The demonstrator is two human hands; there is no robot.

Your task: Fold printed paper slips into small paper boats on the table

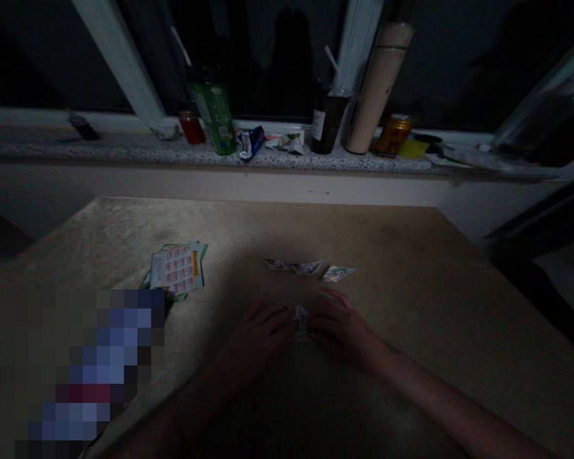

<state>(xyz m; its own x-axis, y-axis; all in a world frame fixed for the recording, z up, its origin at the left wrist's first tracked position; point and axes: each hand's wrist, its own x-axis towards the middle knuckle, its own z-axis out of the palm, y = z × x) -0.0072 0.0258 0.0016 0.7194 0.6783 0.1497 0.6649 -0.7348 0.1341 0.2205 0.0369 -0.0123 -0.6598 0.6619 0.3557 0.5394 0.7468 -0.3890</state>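
A small piece of folded paper (301, 317) lies low over the table between my two hands, its pointed top showing. My left hand (266, 324) pinches its left side, and a dark ring-like mark shows on one finger. From the right, the fingers of my right hand (337, 323) close on the other side of the paper. Just beyond my hands rest several small printed folded paper pieces: a left one (276, 264), a middle one (307, 267) and a right one (337, 273). Dim light hides the fingertips in part.
On the wooden table (392, 236), a stack of printed cards (176, 268) lies to the left, near a pixelated area. The stone windowsill (277, 160) behind holds a green bottle (215, 115), a dark cup (329, 124), a tall tube (380, 89) and a gold can (395, 135).
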